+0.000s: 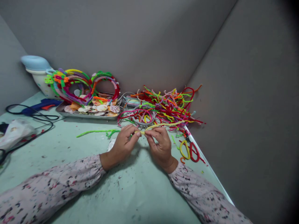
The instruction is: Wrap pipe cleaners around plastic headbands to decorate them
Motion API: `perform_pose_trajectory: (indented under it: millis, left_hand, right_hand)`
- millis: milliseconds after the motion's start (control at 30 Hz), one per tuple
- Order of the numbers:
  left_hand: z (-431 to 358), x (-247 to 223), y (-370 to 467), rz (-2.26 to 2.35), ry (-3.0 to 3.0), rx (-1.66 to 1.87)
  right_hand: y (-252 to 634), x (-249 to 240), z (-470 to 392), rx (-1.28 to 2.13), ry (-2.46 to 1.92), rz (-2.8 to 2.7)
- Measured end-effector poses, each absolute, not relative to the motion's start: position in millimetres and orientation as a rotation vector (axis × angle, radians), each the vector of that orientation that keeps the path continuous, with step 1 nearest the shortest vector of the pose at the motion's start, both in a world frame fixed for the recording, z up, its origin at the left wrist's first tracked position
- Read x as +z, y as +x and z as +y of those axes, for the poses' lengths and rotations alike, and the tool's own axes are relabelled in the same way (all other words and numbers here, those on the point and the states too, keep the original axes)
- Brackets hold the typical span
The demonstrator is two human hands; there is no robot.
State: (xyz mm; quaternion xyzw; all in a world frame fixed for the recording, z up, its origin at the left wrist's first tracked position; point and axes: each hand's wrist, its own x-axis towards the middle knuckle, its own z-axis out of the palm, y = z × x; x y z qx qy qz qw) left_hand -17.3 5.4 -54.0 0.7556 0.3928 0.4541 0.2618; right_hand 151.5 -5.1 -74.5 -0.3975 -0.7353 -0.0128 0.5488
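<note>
Left hand (126, 140) and right hand (161, 145) pinch the yellow strand (167, 124) above the desk (144, 193), fingers closed on it, short span lying crosswise between fingertips, long tail slanting rightward beyond the right hand, the nearer one, by the pile (167, 104).

Over the tabletop (140, 196) nearer than the right hand (161, 147), passage is allowed; beyond it, the way is blocked by tangled pipe cleaners (168, 107) (and, just rightward, by yellow and red loops (190, 151)).
</note>
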Motion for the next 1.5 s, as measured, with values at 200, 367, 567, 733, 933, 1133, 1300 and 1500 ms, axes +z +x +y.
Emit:
perform_pose_trajectory:
  millis: [200,367,567,733,933,1133,1300,1500]
  left_hand:
    - [4.7,-53.7,-17.2,1.056,2.05,1.221]
    - [4.9,-54.6,-17.5,1.073,2.061,1.219]
    - [4.7,-55.1,-17.8,1.066,2.067,1.233]
    - [4.4,-54.9,-18.2,1.061,2.068,1.231]
    - [4.5,-55.2,-17.9,1.065,2.089,1.231]
    - [4.6,-55.0,-18.4,1.069,2.101,1.222]
    - [4.1,-55.6,-18.4,1.078,2.101,1.215]
    - [3.1,-55.7,-18.1,1.061,2.096,1.234]
  right_hand:
    - [152.1,-74.5,-5.6,-0.03,-0.935,-1.733]
    - [152.0,-74.4,-5.7,-0.022,-0.957,-1.735]
    - [150.6,-72.5,-6.0,-0.047,-0.976,-1.754]
    - [150.1,-70.7,-6.4,-0.038,-0.97,-1.77]
    - [148.6,-68.7,-7.9,0.014,-0.984,-1.778]
    - [148.8,-68.5,-7.3,0.047,-0.986,-1.799]
    - [150.2,-69.0,-5.6,0.06,-0.982,-1.82]
    - [149.4,-69.5,-6.9,0.086,-0.975,-1.774]
